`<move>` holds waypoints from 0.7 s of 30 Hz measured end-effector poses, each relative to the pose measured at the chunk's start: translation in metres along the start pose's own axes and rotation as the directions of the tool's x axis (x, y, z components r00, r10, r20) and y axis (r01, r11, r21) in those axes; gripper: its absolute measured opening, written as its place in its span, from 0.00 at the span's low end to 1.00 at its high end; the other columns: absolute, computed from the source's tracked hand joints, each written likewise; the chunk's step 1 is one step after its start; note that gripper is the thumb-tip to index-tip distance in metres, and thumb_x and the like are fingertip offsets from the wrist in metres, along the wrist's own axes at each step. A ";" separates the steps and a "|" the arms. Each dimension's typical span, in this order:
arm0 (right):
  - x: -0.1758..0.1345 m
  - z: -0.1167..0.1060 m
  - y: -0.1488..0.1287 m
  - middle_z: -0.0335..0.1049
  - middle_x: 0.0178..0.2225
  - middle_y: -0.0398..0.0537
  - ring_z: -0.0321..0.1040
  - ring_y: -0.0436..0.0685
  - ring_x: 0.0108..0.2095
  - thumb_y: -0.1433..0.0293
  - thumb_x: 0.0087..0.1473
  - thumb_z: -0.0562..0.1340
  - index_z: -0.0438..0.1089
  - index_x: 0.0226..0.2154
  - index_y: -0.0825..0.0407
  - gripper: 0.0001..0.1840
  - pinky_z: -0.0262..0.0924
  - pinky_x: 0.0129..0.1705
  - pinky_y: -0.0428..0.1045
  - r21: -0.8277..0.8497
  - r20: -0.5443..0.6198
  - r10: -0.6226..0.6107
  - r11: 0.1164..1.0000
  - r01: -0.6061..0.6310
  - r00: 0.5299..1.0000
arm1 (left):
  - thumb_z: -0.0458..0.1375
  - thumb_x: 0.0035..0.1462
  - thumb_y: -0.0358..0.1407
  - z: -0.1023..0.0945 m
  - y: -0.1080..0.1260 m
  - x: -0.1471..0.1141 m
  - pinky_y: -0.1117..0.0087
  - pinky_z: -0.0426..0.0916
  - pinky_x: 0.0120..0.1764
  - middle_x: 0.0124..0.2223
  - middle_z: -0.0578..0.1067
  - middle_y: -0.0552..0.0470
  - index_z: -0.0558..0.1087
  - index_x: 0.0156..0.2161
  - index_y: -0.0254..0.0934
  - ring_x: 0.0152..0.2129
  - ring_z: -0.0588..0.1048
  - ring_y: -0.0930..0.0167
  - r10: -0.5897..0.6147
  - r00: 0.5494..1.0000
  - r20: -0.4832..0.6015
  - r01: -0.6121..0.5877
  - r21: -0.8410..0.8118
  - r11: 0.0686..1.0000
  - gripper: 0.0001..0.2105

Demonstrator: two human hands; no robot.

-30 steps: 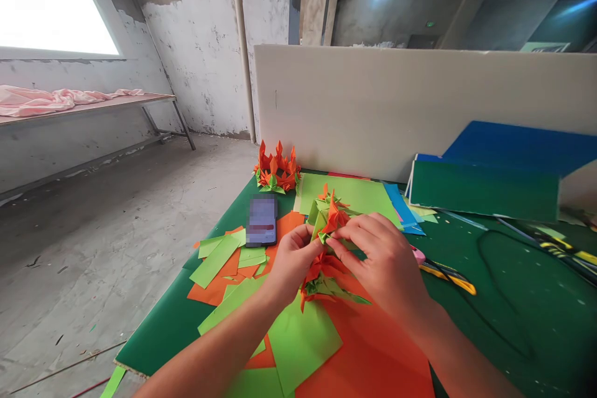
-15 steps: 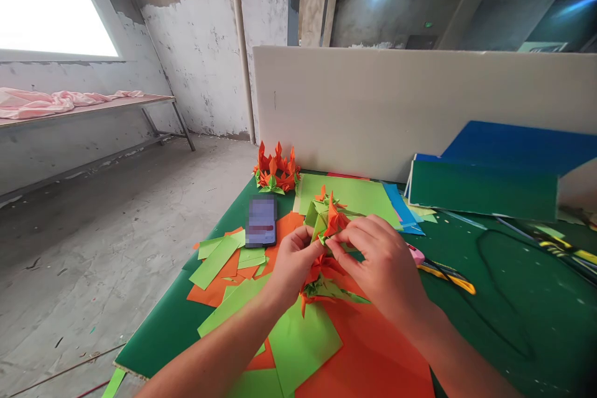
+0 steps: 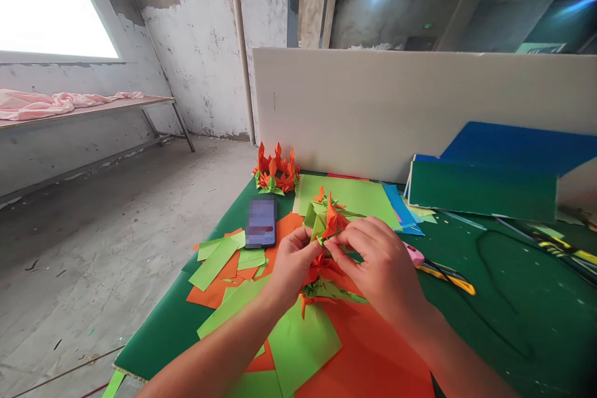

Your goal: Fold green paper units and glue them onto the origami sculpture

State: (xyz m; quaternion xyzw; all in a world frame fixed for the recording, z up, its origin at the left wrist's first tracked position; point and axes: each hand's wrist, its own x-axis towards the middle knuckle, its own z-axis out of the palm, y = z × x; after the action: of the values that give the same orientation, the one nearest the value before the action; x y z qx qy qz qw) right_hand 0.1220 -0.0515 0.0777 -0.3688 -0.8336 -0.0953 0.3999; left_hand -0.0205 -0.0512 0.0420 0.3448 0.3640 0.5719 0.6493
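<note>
Between my two hands is an orange and green origami piece (image 3: 332, 217) made of folded paper. My left hand (image 3: 295, 264) pinches its lower left edge. From the other side, my right hand (image 3: 377, 255) pinches the same piece, thumb and forefinger close to the left fingertips. More folded orange and green paper (image 3: 326, 270) hangs or lies just below the fingers; whether it joins the held piece I cannot tell. Under my hands spread green paper sheets (image 3: 305, 342) and a large orange sheet (image 3: 373, 354).
A finished-looking orange origami crown (image 3: 276, 171) stands at the table's far left corner, behind a phone (image 3: 261, 224). Cut paper strips (image 3: 217, 261) lie at left. To the right are a yellow-handled cutter (image 3: 448, 277), a black cord (image 3: 504, 295) and a green board (image 3: 485, 189).
Both hands stay at almost the same spot, with slight finger movement. The origami piece has shifted very little between the fingertips.
</note>
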 end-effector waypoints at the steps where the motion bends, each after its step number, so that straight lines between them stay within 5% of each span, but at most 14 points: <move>1: 0.000 0.000 0.000 0.65 0.25 0.46 0.59 0.55 0.29 0.73 0.58 0.58 0.65 0.26 0.51 0.10 0.57 0.33 0.51 -0.001 -0.003 -0.002 1.000 0.002 1.000 | 0.66 0.42 0.34 0.000 0.000 0.000 0.77 0.62 0.26 0.25 0.70 0.57 0.70 0.25 0.35 0.20 0.67 0.79 -0.004 1.000 0.000 0.004 -0.003 1.000 0.09; 15: -0.001 0.000 0.003 0.67 0.26 0.46 0.62 0.56 0.31 0.72 0.58 0.59 0.67 0.28 0.51 0.08 0.57 0.34 0.51 0.035 0.010 -0.003 0.999 0.003 1.000 | 0.68 0.43 0.35 0.000 0.000 0.000 0.79 0.64 0.29 0.26 0.72 0.57 0.72 0.27 0.35 0.22 0.70 0.79 0.008 1.000 0.003 -0.008 -0.032 0.999 0.09; 21: 0.006 -0.018 0.023 0.72 0.29 0.47 0.65 0.56 0.32 0.67 0.60 0.58 0.69 0.32 0.50 0.07 0.58 0.36 0.51 0.046 -0.007 0.031 0.998 -0.031 0.999 | 0.66 0.47 0.37 -0.004 0.000 0.002 0.75 0.68 0.33 0.31 0.76 0.53 0.73 0.33 0.36 0.28 0.74 0.75 0.043 0.997 0.057 -0.041 -0.030 0.999 0.10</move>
State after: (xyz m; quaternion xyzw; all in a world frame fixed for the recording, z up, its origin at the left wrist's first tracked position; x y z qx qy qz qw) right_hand 0.1461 -0.0398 0.0911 -0.3721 -0.8282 -0.0714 0.4129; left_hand -0.0242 -0.0495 0.0396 0.3593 0.3295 0.5806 0.6521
